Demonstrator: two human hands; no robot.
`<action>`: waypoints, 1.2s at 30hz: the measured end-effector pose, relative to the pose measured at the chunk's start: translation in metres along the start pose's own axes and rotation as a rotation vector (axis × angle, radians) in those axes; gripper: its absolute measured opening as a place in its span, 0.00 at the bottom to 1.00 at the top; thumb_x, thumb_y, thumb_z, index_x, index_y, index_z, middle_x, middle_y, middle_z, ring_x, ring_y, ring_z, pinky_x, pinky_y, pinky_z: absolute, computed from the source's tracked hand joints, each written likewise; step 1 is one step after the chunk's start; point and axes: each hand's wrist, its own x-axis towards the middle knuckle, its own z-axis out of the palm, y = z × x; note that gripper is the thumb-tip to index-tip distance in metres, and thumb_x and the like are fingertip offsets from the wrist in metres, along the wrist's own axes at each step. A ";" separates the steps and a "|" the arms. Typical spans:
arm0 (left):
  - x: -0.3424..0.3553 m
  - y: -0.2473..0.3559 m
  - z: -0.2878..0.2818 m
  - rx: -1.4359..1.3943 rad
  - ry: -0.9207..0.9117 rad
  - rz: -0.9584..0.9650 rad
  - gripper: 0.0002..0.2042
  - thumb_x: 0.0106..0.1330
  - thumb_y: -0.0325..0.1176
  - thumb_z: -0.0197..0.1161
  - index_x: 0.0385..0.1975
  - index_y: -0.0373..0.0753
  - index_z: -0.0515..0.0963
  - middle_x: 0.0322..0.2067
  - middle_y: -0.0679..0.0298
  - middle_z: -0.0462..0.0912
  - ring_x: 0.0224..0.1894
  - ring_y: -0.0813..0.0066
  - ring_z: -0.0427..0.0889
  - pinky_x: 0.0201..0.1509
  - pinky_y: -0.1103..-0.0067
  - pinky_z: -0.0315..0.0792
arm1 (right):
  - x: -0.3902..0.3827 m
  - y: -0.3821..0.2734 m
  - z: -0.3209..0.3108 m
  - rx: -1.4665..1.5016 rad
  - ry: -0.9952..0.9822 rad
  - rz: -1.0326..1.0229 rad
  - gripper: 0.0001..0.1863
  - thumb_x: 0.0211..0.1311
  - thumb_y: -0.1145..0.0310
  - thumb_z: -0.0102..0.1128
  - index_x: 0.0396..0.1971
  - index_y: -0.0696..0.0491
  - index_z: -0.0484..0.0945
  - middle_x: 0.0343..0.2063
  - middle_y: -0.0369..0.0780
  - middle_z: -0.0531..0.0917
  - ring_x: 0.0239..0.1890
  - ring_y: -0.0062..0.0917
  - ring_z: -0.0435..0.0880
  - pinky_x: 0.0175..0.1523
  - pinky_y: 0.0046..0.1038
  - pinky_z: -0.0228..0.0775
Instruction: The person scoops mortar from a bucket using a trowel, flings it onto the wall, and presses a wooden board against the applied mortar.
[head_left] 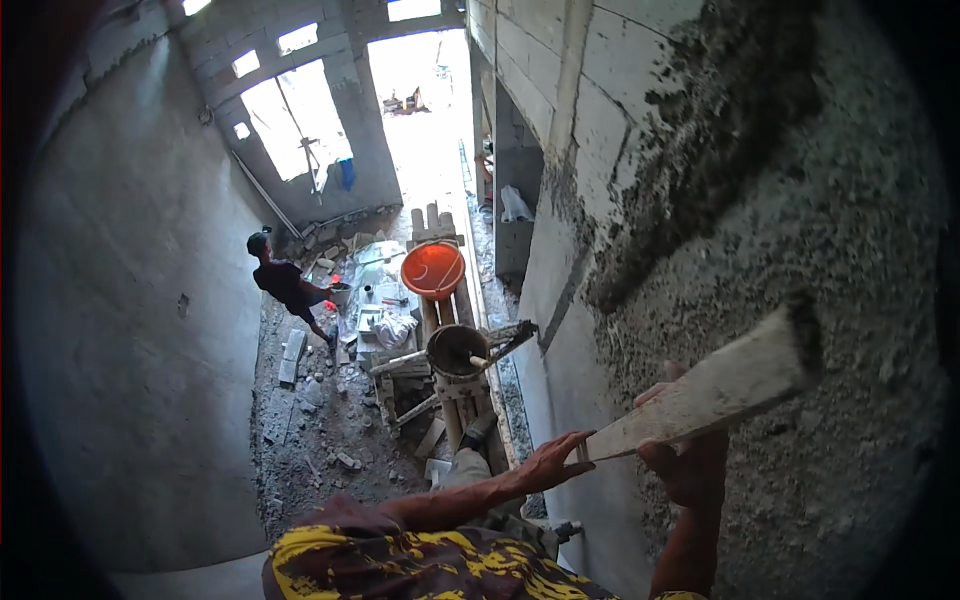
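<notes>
Grey plaster faces one wall at your far left. To its right, one co-worker stands on the rubble-strewn floor below. Next, note two buckets near the middle of the view: one orange bucket, farther from you, and one dark bucket, nearer, with one pale handle projecting at its right side. Both are positioned over wooden planks.

Continuing right, identify two hands and one board. Your left hand grasps the board's near, narrow end. The board extends from that hand to the right and upward, across your right hand. Your right hand grips it partway along, fingers at the upper edge and thumb at the lower edge.

The board is long, straight and pale grey, with smudged faces. It appears wider toward the far end, where dark mortar coats the edge. Beside it, at far right, stands one rough-coated wall bearing one dark, damp-looking mortar band. Contact between board and wall cannot be determined.
</notes>
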 end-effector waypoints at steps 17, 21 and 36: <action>0.115 -0.078 -0.139 0.000 0.174 0.108 0.23 0.58 0.35 0.68 0.48 0.34 0.66 0.41 0.51 0.72 0.41 0.54 0.76 0.44 0.68 0.72 | 0.141 -0.006 -0.086 -1.079 0.607 -0.502 0.27 0.69 0.57 0.47 0.62 0.57 0.62 0.54 0.49 0.74 0.58 0.39 0.72 0.60 0.43 0.66; 0.144 -0.135 -0.181 0.058 0.260 0.154 0.24 0.55 0.33 0.70 0.49 0.33 0.68 0.41 0.52 0.73 0.43 0.56 0.76 0.47 0.71 0.71 | 0.139 0.052 -0.108 -1.419 0.639 -0.469 0.22 0.69 0.65 0.49 0.58 0.61 0.66 0.53 0.49 0.74 0.56 0.38 0.74 0.59 0.39 0.67; 0.235 -0.101 -0.258 0.223 0.155 -0.092 0.24 0.58 0.29 0.66 0.54 0.34 0.66 0.42 0.55 0.78 0.44 0.65 0.80 0.45 0.74 0.76 | 0.138 0.048 -0.130 -1.687 0.511 -0.756 0.13 0.58 0.70 0.63 0.43 0.58 0.79 0.35 0.36 0.84 0.35 0.21 0.84 0.39 0.18 0.78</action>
